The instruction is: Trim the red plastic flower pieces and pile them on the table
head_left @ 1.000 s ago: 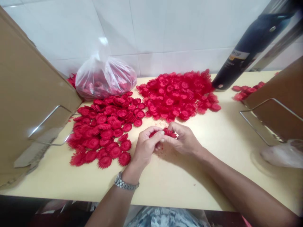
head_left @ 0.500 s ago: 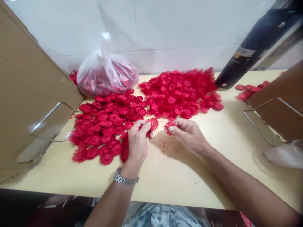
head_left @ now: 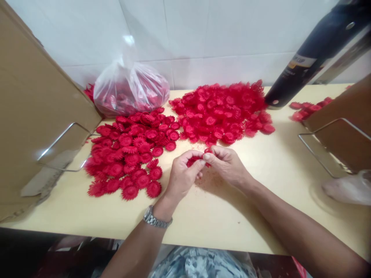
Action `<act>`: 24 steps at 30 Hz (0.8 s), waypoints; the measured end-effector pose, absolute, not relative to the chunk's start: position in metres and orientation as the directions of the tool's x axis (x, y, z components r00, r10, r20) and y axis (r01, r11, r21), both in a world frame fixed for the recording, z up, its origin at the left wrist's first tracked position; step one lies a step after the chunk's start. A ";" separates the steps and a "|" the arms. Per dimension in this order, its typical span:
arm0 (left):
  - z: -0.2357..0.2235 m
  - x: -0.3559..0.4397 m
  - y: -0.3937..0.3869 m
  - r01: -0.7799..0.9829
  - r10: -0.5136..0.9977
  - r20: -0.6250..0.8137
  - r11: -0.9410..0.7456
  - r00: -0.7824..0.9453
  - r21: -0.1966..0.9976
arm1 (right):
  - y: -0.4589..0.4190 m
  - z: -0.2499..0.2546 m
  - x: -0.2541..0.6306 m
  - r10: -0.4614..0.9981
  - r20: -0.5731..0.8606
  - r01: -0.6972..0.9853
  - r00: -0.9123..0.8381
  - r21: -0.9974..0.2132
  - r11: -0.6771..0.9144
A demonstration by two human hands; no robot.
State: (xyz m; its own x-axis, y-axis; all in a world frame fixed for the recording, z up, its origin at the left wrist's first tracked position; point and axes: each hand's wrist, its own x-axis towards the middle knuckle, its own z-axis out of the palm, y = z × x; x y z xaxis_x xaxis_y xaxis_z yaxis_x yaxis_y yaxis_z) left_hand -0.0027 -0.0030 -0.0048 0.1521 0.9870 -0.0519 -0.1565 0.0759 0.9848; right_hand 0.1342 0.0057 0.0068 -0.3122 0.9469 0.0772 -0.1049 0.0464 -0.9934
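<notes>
My left hand (head_left: 184, 172) is closed on a red flower-like disc (head_left: 193, 159) with a toothed rim, mostly covered by the fingers. Against it, my right hand (head_left: 227, 162) pinches another small red piece (head_left: 208, 151) between thumb and fingers. The fingertips of both hands meet just above the table. Left of my left hand spreads a pile of red toothed discs (head_left: 131, 158). Behind my hands lies a second heap of the red pieces (head_left: 214, 114). Reddish crumbs (head_left: 207, 183) are scattered on the table below my fingers.
A tied plastic bag (head_left: 130, 92) of red pieces stands against the tiled wall. Cardboard panels with wire handles rise at left (head_left: 43, 116) and right (head_left: 342, 127). A dark cylindrical bottle (head_left: 301, 69) leans at the back right. A whitish plastic bundle (head_left: 350, 189) sits near the right panel.
Half a second ago my hands were apart, each with a red disc; now they are together again. My left hand has moved right toward my right hand.
</notes>
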 end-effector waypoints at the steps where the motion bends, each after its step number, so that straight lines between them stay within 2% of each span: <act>1: -0.003 -0.002 -0.004 -0.155 0.982 -0.060 0.089 0.181 0.984 | 0.006 0.008 0.133 0.942 0.076 -0.137 -0.325 -0.990 0.033; 6: -0.003 0.000 -0.005 -0.152 0.990 -0.063 0.083 0.128 0.985 | 0.006 0.010 0.133 0.919 0.075 -0.179 -0.388 -0.984 0.005; 11: -0.003 -0.002 0.001 -0.365 0.988 -0.154 0.153 0.025 0.919 | 0.007 0.001 0.136 0.880 0.096 -0.264 -0.465 -0.964 -0.034; 13: -0.001 -0.005 0.004 -0.439 0.981 -0.178 0.129 -0.072 0.889 | 0.009 -0.001 0.141 0.919 0.112 -0.206 -0.379 -0.978 0.035; 15: 0.002 -0.007 0.005 -0.462 0.974 -0.179 0.095 -0.142 0.882 | 0.013 0.000 0.148 0.953 0.121 -0.065 -0.279 -0.992 0.107; 19: 0.004 -0.007 0.004 -0.459 0.979 -0.194 0.141 -0.069 0.877 | 0.025 0.008 0.165 0.973 0.229 0.206 -0.018 -0.952 0.228; 22: 0.002 -0.005 0.002 -0.468 0.978 -0.205 0.166 -0.034 0.868 | 0.035 0.010 0.173 0.952 0.250 0.217 0.177 -0.953 0.210; 24: 0.000 -0.005 0.002 -0.458 0.978 -0.206 0.174 -0.021 0.872 | 0.038 0.008 0.174 0.968 0.199 0.137 0.156 -0.974 0.178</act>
